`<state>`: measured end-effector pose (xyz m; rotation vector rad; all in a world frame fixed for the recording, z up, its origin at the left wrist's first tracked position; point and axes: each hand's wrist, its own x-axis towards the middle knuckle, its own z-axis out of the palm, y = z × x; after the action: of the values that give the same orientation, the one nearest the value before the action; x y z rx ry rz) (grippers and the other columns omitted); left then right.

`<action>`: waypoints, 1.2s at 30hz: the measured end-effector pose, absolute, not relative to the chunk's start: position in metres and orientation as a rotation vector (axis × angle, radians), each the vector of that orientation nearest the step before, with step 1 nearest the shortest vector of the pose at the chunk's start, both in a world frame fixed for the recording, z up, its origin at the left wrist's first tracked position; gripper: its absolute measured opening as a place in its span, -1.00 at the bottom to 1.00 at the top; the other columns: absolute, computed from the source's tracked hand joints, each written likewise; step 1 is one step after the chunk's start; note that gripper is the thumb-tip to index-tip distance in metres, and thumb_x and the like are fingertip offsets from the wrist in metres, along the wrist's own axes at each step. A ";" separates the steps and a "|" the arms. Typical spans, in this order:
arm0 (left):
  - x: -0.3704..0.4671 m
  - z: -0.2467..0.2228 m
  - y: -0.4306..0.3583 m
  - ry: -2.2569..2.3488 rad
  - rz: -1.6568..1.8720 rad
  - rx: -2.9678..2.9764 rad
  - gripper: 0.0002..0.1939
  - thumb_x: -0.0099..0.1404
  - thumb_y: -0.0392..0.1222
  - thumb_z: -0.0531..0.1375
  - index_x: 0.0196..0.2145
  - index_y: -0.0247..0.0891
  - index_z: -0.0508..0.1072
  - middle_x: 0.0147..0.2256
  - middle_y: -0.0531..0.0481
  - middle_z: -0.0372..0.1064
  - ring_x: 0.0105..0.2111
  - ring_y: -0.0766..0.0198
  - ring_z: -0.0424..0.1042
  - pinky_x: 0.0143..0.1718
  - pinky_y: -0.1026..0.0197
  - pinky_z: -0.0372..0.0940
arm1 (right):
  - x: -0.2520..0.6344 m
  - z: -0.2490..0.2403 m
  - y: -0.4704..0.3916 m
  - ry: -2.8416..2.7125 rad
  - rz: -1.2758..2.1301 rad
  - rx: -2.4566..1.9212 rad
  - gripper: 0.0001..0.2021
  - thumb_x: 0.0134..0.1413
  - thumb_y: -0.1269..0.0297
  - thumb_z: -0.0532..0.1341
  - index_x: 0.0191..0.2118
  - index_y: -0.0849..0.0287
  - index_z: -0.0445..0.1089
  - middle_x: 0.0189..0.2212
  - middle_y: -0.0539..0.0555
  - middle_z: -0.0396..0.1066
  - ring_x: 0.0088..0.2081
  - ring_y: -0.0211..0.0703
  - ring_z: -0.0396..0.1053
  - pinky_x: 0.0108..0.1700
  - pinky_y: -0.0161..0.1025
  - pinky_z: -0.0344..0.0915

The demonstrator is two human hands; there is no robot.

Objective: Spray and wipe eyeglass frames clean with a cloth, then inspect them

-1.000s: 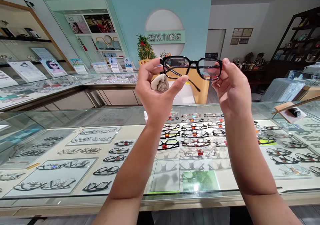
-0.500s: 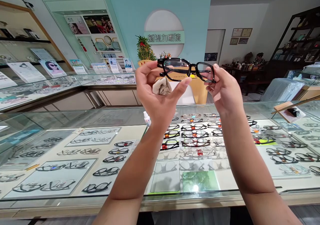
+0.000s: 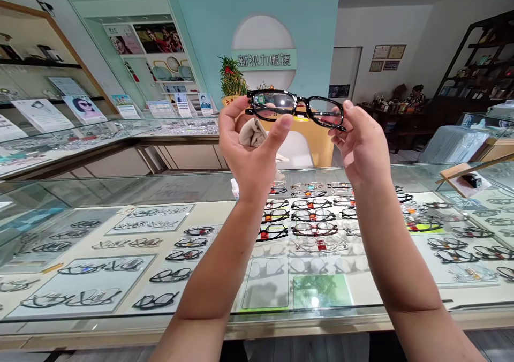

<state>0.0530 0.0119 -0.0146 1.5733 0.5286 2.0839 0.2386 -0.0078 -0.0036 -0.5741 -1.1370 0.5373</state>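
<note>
A pair of black-framed eyeglasses (image 3: 302, 104) is raised in front of me, roughly level, its lenses clear. My right hand (image 3: 361, 137) pinches the right end of the frame between thumb and fingers. Curled around a crumpled beige cloth (image 3: 252, 133), my left hand (image 3: 252, 153) is at the left end, fingertips by the hinge. My left thumb overlaps the lower rim of the left lens; whether it presses on it I cannot tell. A small greenish mark shows at the left lens. The far fingers of both hands are partly hidden.
Below my arms stands a glass display counter (image 3: 217, 315) with rows of eyeglasses inside. A small white bottle (image 3: 235, 189) is beyond my left forearm. A white chair (image 3: 295, 149) and a potted plant (image 3: 233, 78) are farther back. Another glass counter (image 3: 176, 132) runs along the left.
The eyeglasses have tipped, so the lenses look flatter. My left hand and the cloth have shifted slightly left, and a cloth end now shows beyond the wrist. My right hand has barely moved.
</note>
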 end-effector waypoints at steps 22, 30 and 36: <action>0.045 -0.012 0.031 0.484 1.151 1.471 -0.28 0.14 0.65 0.39 -0.19 -0.07 0.64 -0.37 -0.10 0.58 -0.56 0.21 0.40 -0.65 0.09 0.21 | 0.222 0.006 -0.036 -1.527 0.181 -0.547 -0.78 0.02 0.29 0.62 -0.30 -0.18 0.65 -0.04 -0.03 0.68 0.24 0.22 0.47 0.27 0.41 0.38; 0.039 -0.014 0.021 0.560 1.382 1.615 -0.20 0.12 0.67 0.41 -0.08 -0.09 0.62 -0.43 -0.04 0.49 -0.45 0.14 0.53 -0.54 0.14 0.39 | 0.221 0.004 -0.042 -1.637 0.037 -0.551 -0.86 0.08 0.06 0.59 -0.35 -0.24 0.65 -0.06 -0.08 0.68 0.20 0.22 0.50 0.28 0.43 0.37; 0.028 -0.034 0.032 0.710 1.349 1.572 -0.14 0.17 0.76 0.26 -0.21 -0.18 0.57 -0.37 -0.03 0.43 -0.62 0.44 0.18 -0.63 0.26 0.09 | 0.221 0.000 -0.042 -1.606 0.041 -0.596 -0.82 0.11 -0.01 0.60 -0.27 -0.17 0.68 -0.04 0.04 0.67 0.18 0.23 0.52 0.19 0.38 0.49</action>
<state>0.0278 0.0322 -0.0337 1.5716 0.7099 1.3495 0.2206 -0.0424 -0.0005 -0.5962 -1.6055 0.0407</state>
